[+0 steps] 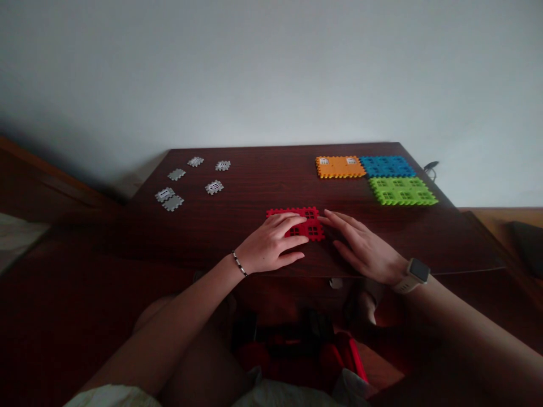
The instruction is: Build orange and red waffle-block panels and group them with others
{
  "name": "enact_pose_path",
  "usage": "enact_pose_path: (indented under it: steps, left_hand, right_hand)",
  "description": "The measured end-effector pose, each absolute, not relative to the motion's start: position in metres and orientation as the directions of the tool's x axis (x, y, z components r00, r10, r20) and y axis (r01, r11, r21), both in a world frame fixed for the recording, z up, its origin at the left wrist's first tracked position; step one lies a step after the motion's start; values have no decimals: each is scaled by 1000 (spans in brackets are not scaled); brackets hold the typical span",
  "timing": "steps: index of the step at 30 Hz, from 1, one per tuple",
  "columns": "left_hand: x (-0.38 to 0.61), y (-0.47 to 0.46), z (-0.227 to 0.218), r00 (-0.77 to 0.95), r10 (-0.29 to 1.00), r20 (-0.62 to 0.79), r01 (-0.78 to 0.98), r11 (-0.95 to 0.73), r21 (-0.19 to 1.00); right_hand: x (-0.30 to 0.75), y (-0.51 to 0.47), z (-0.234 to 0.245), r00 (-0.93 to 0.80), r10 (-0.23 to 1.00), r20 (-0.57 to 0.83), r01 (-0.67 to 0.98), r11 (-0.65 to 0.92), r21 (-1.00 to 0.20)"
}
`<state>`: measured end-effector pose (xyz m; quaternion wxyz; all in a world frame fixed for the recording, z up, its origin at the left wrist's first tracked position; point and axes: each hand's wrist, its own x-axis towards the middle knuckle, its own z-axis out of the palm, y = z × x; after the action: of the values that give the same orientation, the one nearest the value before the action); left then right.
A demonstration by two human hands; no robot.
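Note:
A red interlocking panel [314,222] with toothed edges and window-like cut-outs lies flat near the table's front edge. My left hand [271,242] rests over its left part, fingers outstretched and slightly spread, hiding that side of the panel. At the panel's right edge is my right hand [360,243], its fingers extended and a fingertip at or very near the teeth; whether it touches, I cannot tell. Neither hand is closed around anything.
An orange panel [341,168], a blue panel [388,165] and a green panel [403,192] lie at the back right of the dark table [263,178]. Several small grey puzzle-edged pieces [214,187] are scattered left. One grey piece [335,283] shows below the front edge.

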<state>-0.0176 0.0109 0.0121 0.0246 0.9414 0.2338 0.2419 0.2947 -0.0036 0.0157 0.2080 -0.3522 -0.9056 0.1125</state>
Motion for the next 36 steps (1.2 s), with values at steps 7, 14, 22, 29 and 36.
enact_pose_path:
  steps: [7, 14, 22, 29, 36]
  left_hand:
    - [-17, 11, 10, 778, 457, 431, 431, -887, 163]
    - [-17, 11, 11, 784, 459, 418, 423, -888, 180]
    - [-17, 11, 9, 785, 474, 399, 422, -880, 215]
    - [-17, 11, 9, 785, 481, 391, 429, -877, 217]
    - [-17, 12, 8, 777, 481, 405, 424, -877, 228]
  right_hand:
    - [293, -2, 14, -668, 696, 264, 599, 713, -364]
    - [291, -2, 16, -674, 687, 270, 595, 722, -352]
    - [291, -3, 15, -677, 686, 266, 599, 724, -342]
    - [290, -2, 14, -672, 690, 269, 596, 719, -357]
    - [290, -2, 14, -678, 681, 276, 589, 729, -349]
